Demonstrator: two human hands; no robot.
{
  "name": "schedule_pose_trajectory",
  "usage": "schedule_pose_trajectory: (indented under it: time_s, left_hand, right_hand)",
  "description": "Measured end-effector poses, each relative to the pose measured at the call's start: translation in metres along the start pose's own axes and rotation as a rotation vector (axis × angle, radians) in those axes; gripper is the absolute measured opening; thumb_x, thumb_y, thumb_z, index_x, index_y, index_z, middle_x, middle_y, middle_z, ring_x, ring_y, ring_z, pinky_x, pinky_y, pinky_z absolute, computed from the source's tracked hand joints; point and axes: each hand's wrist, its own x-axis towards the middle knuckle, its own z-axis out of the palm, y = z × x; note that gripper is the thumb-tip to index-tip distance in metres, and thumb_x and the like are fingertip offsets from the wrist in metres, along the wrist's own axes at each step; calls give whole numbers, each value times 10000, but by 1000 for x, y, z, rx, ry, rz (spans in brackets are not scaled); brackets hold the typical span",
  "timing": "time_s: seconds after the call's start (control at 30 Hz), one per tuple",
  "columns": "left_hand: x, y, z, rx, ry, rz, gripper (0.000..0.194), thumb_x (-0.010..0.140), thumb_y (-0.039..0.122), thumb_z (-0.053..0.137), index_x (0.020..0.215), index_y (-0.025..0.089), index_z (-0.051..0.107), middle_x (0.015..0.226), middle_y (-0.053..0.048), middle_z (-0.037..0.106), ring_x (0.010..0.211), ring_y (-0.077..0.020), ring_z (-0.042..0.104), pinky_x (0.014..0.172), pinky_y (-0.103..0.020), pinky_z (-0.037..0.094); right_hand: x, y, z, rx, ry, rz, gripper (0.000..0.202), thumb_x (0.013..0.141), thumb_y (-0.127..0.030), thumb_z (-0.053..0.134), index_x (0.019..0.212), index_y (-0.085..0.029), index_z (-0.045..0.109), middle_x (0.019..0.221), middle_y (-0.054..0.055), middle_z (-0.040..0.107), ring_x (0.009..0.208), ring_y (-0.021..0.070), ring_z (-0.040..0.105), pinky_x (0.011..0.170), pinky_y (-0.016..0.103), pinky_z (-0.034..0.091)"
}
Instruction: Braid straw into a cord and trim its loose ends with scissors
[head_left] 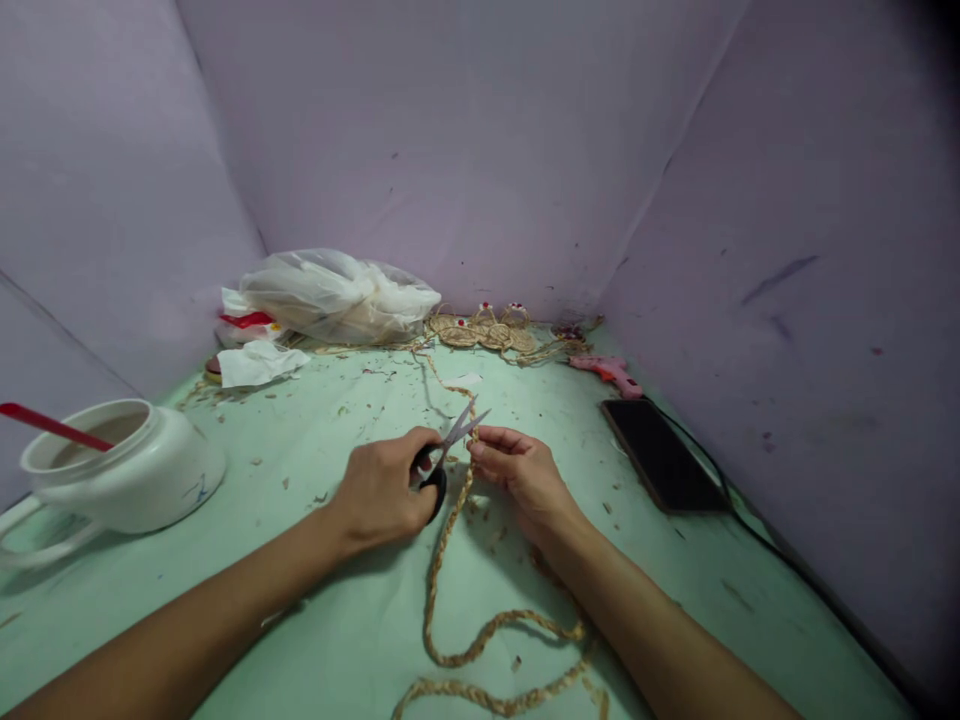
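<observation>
My left hand (390,485) is closed on the black handles of a pair of scissors (452,437). The blades stand apart, with a braided straw cord (459,500) at or between them; I cannot tell exactly how they meet. Just right of the blades, my right hand (521,475) pinches the cord between thumb and fingers. From there the braid hangs down and loops across the table toward me, passing beside my right forearm. Its thinner far end runs away past the blades toward the back.
At the back lie a clear plastic bag (337,297) and several woven straw pieces (491,333). A pink glue gun (611,374) and a dark phone (664,455) are on the right, near a black cable. A white pot (161,480) with a red stick stands left. Straw scraps litter the green tabletop.
</observation>
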Motion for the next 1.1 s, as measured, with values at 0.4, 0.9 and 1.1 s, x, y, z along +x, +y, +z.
schedule_pose_trajectory:
  time_s: [0.4,0.9,1.1]
  left_hand:
    - [3,-19,-8,618,3,262,502,671,229,446,1171,211,497,832,-49,656,706,-221,604,597,-312,425]
    - [10,-21,-11,176,83,45,367,676,167,448,1005,231,598,780,14,676,675,-142,601,619,-221,420]
    - [11,-18,-2,-246,95,-99,280,656,230,538,922,167,600,692,-2,634,617,-133,571,595,-227,439]
  right_hand:
    - [0,-1,0,-159,5,-92,197,457,-179,717,644,-129,686,569,22,655,508,108,534,562,259,429]
    - [-4,-6,2,-84,14,-68,224,482,-217,710,678,-135,639,550,-14,589,474,89,503,521,257,442]
    - [-2,-4,2,-94,-13,-94,160,488,-140,659,643,-142,618,562,-22,591,480,87,517,499,231,434]
